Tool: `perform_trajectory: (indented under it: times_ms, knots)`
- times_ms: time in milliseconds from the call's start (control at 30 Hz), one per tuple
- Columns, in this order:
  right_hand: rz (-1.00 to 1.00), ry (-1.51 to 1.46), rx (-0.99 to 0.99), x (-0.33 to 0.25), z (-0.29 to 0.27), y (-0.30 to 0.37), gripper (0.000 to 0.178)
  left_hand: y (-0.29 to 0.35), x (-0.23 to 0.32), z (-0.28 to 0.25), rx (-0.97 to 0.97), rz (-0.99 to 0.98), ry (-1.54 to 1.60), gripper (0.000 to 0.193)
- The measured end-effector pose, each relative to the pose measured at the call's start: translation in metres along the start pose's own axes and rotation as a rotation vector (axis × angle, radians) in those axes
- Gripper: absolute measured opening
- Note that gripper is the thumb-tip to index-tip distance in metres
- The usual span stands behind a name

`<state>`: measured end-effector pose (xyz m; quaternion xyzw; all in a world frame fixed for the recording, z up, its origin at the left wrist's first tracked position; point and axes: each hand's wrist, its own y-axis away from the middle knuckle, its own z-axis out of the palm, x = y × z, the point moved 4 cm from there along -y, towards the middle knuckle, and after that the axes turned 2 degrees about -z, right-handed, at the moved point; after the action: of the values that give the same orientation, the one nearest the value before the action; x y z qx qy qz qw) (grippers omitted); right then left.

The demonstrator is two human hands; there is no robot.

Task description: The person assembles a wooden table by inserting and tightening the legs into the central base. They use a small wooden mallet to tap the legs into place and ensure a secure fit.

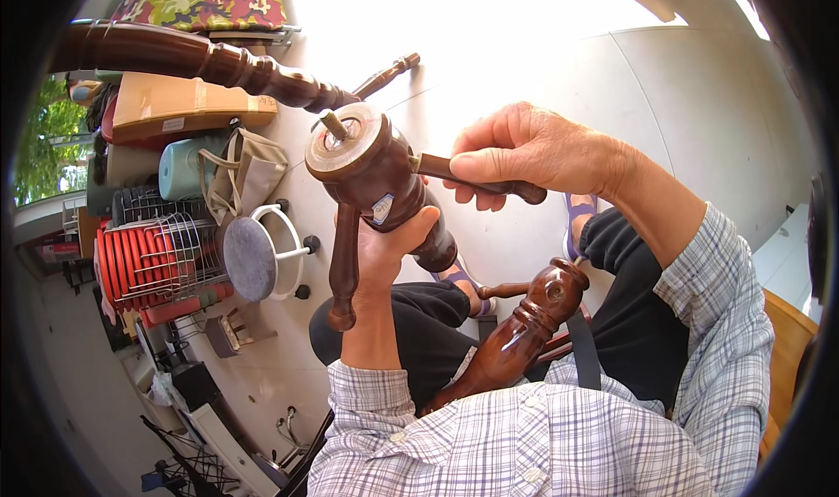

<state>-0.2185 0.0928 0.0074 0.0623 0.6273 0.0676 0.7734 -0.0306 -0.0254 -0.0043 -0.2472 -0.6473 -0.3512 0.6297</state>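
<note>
Upright in front of me is a dark brown turned-wood hub [406, 187] with a pale round top and a metal bolt [333, 125] standing out of it. My left hand [384, 248] is wrapped round its underside. My right hand [546, 148] pinches a dark wooden peg [494, 181], its metal tip at the hub's side. Another peg [344, 274] hangs down from the hub's near side. At its far side are a slim peg [384, 76] and a large turned piece [218, 65]. A second turned-wood piece [516, 331] with a peg [504, 289] lies across my lap.
To the left stand a round grey-topped stool [249, 258] on castors, a wire rack [188, 257] with red items, a beige bag [249, 169] and a cardboard box [179, 104]. A camouflage-patterned cloth seat [205, 1] is at the far left. Pale tiled floor [612, 95] lies ahead.
</note>
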Motion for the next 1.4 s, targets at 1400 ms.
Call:
perform_trajectory:
  times_ms: [1400]
  knots:
    - [0.037,0.188,0.141,0.003,-0.001,0.008,0.034,-0.002,0.0,-0.008,0.005,0.021,0.224,0.064]
